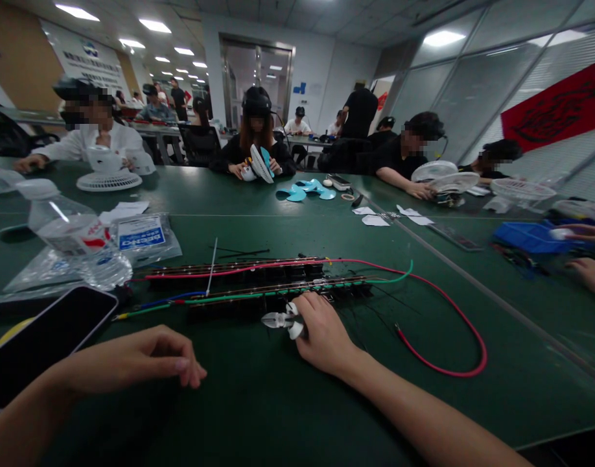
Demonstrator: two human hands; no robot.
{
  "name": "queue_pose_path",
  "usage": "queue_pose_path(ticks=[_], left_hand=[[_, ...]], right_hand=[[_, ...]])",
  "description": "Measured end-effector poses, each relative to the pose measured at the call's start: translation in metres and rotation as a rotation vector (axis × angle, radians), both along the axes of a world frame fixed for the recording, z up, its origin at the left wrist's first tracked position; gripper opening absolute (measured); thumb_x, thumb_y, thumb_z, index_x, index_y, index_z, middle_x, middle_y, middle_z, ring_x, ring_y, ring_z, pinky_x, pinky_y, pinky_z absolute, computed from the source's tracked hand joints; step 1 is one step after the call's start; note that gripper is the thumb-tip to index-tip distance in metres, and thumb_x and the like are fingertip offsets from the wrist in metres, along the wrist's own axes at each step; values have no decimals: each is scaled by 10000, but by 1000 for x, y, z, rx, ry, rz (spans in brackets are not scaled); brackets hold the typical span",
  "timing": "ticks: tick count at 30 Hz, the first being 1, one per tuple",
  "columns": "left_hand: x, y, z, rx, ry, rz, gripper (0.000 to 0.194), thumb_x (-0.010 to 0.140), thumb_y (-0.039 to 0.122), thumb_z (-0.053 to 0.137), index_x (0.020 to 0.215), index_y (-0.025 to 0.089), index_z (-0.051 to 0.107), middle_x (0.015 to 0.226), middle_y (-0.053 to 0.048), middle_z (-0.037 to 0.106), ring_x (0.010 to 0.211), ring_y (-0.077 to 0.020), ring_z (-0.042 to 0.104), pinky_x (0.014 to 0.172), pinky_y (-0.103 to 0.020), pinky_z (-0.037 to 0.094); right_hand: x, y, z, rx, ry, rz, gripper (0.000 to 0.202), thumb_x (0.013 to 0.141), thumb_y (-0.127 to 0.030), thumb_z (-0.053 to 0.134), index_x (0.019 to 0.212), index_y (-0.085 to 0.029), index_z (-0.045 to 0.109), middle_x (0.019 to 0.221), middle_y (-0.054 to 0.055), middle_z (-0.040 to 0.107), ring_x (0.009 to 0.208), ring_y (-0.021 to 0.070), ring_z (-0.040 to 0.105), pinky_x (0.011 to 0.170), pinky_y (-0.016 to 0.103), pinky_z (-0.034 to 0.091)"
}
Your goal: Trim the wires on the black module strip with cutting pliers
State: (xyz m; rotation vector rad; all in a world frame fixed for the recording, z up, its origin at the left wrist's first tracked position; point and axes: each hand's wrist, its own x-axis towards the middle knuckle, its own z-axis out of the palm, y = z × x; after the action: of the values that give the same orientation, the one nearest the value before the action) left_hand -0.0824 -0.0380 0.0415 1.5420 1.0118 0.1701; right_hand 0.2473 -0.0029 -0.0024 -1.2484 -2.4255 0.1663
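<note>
My right hand point(324, 331) is closed around a pair of cutting pliers point(279, 320); the light handles are partly hidden under the palm and the jaws point left. Just behind it lie two dark slotted strips point(321, 285) carrying thin copper-coloured rods. A green wire point(239, 296) runs along the front strip, and a red cable point(460, 305) follows the rear one and loops to the right. A pale cable tie point(212, 267) stands up around the wires at the left. My left hand point(151, 363) hovers near the table with fingers loosely bent, holding nothing.
A black phone point(45, 344) and a water bottle point(78, 233) are at the left, with plastic bags point(144, 237) behind. Blue fan blades point(304, 189) lie farther back. Several people sit around the green table point(258, 415); a blue tray point(531, 239) is at right near another person's hands.
</note>
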Motion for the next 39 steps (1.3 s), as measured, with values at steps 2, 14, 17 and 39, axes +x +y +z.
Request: queue_pose_path(ticks=[2,14,17,39], left_hand=[[6,2,-5,43,12,-5,238,891,436,559,935,250,702,1272,-25,631,1259,-256,505,1072,-402,371],[52,22,-17,259,-24,57,186,872,324,577,968,178,641,905,-40,671,818,-188,637,722,-296,509],[74,26,-21,589,-42,223,209,849,225,580,1053,191,611,1067,-61,622,848,-171,617,693,-279,503],[101,23,-39,378,-429,329,97,872,230,596,882,166,670,859,-22,624,662,-101,601,558,-202,471]], right_hand=[[0,0,0,1,3,1,322,681,-90,519,986,-186,482,999,90,526,915,232,458,809,365,379],[-1,0,0,29,2,-19,309,679,-89,510,975,-174,484,995,101,531,924,239,462,808,371,388],[-1,-1,0,45,12,-42,314,673,-93,504,974,-177,474,997,110,536,932,250,466,812,386,393],[0,-3,2,13,-9,-87,205,741,-166,487,938,-198,440,937,81,554,859,217,496,742,343,399]])
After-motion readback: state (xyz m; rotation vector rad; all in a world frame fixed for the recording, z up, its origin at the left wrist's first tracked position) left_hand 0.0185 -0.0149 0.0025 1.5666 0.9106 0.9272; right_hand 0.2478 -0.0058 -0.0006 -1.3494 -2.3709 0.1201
